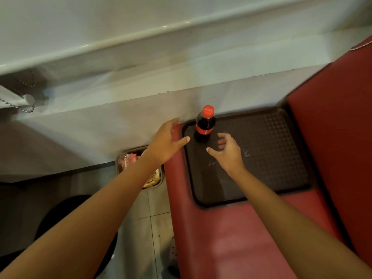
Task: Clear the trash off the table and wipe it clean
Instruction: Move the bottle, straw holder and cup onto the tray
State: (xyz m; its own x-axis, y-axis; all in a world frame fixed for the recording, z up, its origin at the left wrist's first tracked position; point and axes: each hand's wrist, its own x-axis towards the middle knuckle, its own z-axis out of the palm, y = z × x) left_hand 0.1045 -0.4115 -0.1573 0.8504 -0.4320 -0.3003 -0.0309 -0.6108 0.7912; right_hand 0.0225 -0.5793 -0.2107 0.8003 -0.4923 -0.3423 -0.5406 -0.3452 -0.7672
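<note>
A dark cola bottle [205, 125] with a red cap and red label stands upright at the far left corner of a dark brown tray [261, 150]. The tray lies flat on a red padded bench seat [231, 238]. My left hand [167, 141] hovers just left of the bottle with fingers spread, holding nothing. My right hand [227, 152] hovers over the tray just right of the bottle, fingers loosely spread and empty. Neither hand touches the bottle.
A small bin [128, 160] holding wrappers and food scraps sits on the tiled floor below my left forearm. A white wall ledge [120, 117] runs behind the bench. The red seat back [332, 117] rises at the right. A table edge [60, 174] shows at the left.
</note>
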